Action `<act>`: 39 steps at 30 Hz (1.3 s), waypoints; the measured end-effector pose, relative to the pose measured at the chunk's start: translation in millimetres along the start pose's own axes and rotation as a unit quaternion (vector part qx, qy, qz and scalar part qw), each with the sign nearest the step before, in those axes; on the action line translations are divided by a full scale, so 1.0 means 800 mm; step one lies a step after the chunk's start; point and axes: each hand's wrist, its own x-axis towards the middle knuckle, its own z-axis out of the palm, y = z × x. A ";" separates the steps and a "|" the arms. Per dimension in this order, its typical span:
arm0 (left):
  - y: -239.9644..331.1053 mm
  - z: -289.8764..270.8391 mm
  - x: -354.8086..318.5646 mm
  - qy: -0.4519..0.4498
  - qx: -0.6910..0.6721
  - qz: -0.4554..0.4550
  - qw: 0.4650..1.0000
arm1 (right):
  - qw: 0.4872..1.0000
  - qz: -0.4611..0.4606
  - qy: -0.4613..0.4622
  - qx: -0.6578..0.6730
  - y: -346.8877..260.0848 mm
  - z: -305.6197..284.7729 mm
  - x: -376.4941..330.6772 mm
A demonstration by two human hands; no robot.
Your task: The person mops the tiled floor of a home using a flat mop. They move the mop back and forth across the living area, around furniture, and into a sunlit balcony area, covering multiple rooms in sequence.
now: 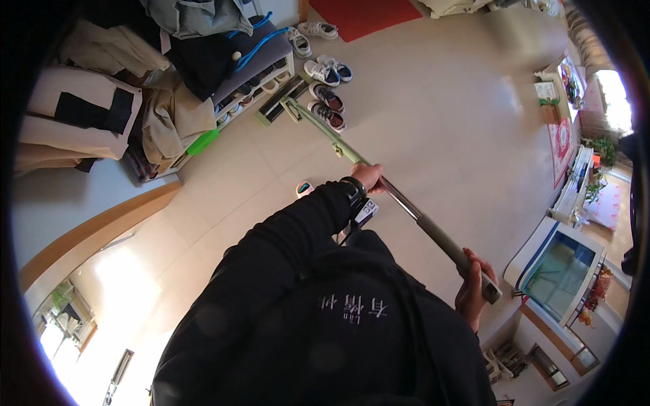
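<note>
Nearest of all is the person's black top [298, 331], which fills the lower middle of the view, with both forearms reaching out from it. The left hand [367, 176], with a dark band [355, 190] at its wrist, is wrapped around the pole of a green flat mop [405, 202], partway along its length. The right hand [475, 279] is closed on the thicker grip at the pole's upper end, well apart from the left. The mop slants away across the pale tiled floor [440, 108], and its flat head [283, 101] (green-edged, with a darker middle) lies just beside the low shoe rack [233, 115]. Two dark sneakers [328, 107] sit to the right of the head, with white sneakers [328, 70] beyond them and a red mat [365, 17] farther off. Clothes [81, 111] hang at the left; a glass tank [558, 271] stands well to the right.
</note>
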 end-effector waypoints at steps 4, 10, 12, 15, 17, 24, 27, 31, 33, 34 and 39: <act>-0.026 0.005 -0.006 -0.015 0.012 -0.025 0.999 | 0.998 -0.012 -0.024 -0.050 -0.001 -0.021 -0.007; -0.102 0.038 -0.032 0.023 -0.001 -0.095 0.995 | 0.998 0.049 -0.013 -0.038 -0.003 -0.082 -0.022; -0.110 0.049 -0.045 0.006 -0.008 -0.125 0.992 | 0.998 0.066 -0.009 -0.008 -0.002 -0.106 -0.026; -0.105 0.072 -0.050 -0.002 -0.027 -0.123 0.992 | 0.998 0.014 0.022 0.051 0.008 -0.128 -0.019; -0.101 0.080 -0.046 0.010 -0.035 -0.084 0.996 | 0.998 -0.013 0.012 0.061 0.019 -0.133 -0.012; -0.023 0.035 0.051 -0.003 0.092 -0.037 0.995 | 0.999 0.038 -0.035 -0.011 0.067 -0.077 0.027; -0.024 0.029 0.066 -0.007 0.106 -0.056 0.993 | 0.998 0.025 -0.052 -0.029 0.073 -0.072 0.047; -0.060 0.028 0.049 0.080 0.101 -0.045 0.991 | 0.991 -0.004 -0.099 -0.086 0.074 -0.079 0.044; -0.076 0.025 0.036 0.081 0.106 -0.054 0.990 | 0.993 0.019 -0.089 -0.081 0.073 -0.088 0.040; -0.086 0.026 0.029 0.098 0.098 -0.059 0.989 | 0.992 0.033 -0.093 -0.075 0.073 -0.094 0.039; -0.115 0.040 0.004 0.039 0.031 -0.115 0.992 | 0.993 0.083 -0.083 -0.034 0.062 -0.131 0.036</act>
